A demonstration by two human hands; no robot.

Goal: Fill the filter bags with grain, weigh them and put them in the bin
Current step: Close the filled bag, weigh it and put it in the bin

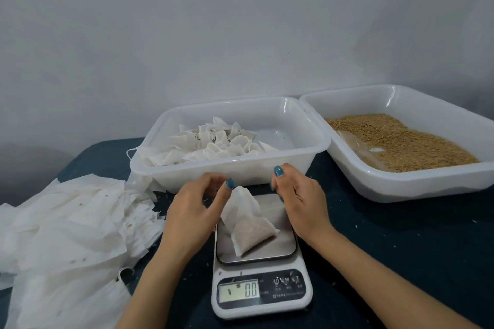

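Weighing step: filled bag [248, 230] on scale [290, 302]; left hand [191, 212] and right hand [299, 199] curl beside it, pinch unclear; bin [227, 168] next.

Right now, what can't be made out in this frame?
Head view:
Scale reading: only "00" is legible; grains lie on the display.
Left hand: whether it pinches the bag; its thumb hides the contact.
Right hand: curled fingers hide anything held.
Empty bags: cut off by the left edge.
Grain bin: cut off by the right edge.
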